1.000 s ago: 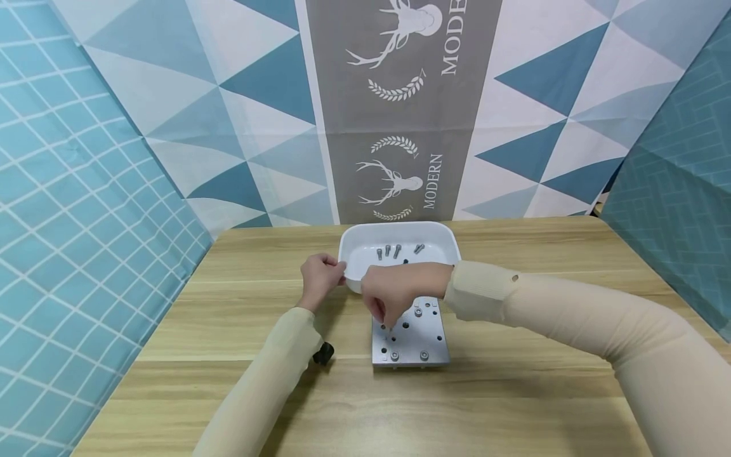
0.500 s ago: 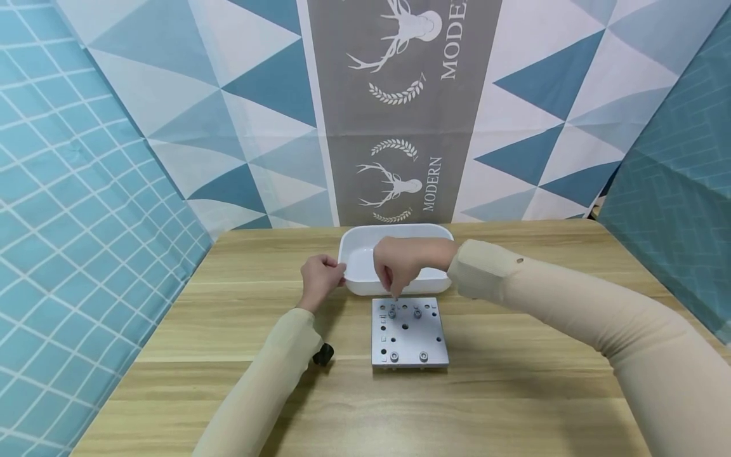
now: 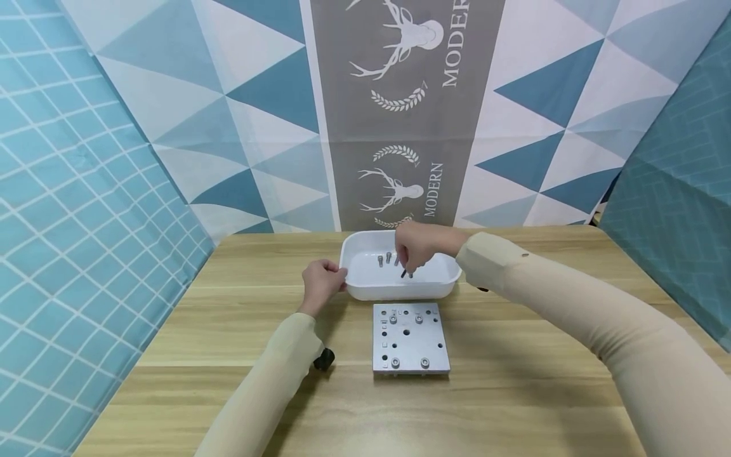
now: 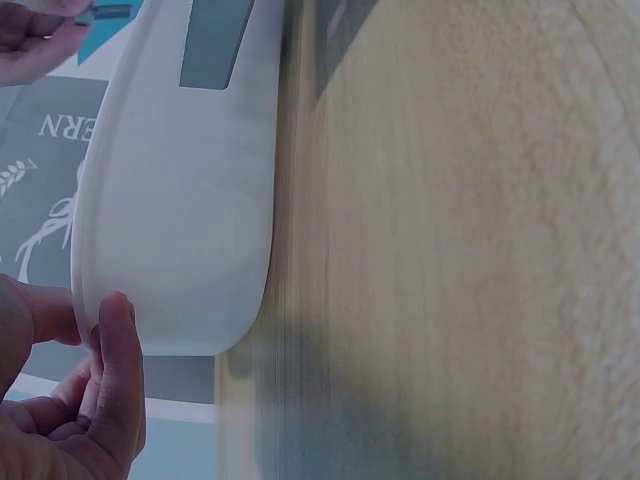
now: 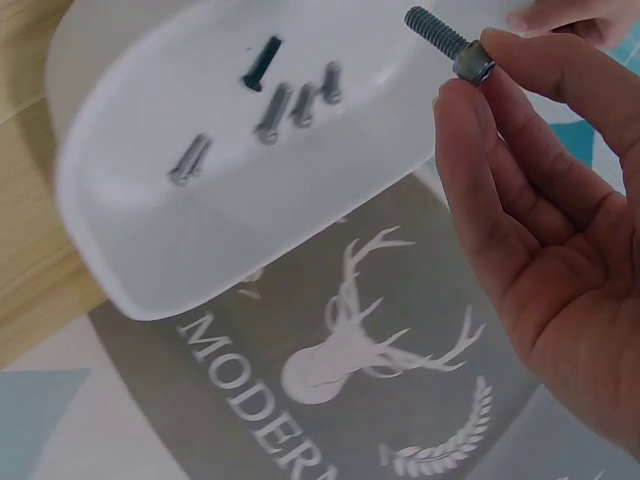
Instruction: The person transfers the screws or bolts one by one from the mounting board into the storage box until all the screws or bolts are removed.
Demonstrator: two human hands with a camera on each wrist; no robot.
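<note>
My left hand (image 3: 322, 282) pinches the left rim of a white tray (image 4: 180, 230), thumb and fingers on either side of the wall. Above the tray, my right hand (image 3: 415, 246) pinches a socket-head screw (image 5: 450, 46) by its head, between thumb and index finger; its threaded shank points away from the fingers. Several silver screws (image 5: 273, 115) and one dark screw (image 5: 262, 63) lie on the tray floor. In front of the tray, a silver metal plate (image 3: 414, 343) with drilled holes bears several socket-head screws (image 3: 425, 363) near its corners.
The wooden table (image 3: 240, 355) ends against a patterned backdrop (image 3: 394, 127) behind the tray. A tiled blue sheet (image 3: 91, 190) hangs along the left side and a teal sheet (image 3: 674, 209) along the right. A black wrist camera (image 3: 323, 359) sits under the left sleeve.
My right hand has moved from over the metal plate's left side, back and up to above the tray. My left hand has stayed at the tray's rim.
</note>
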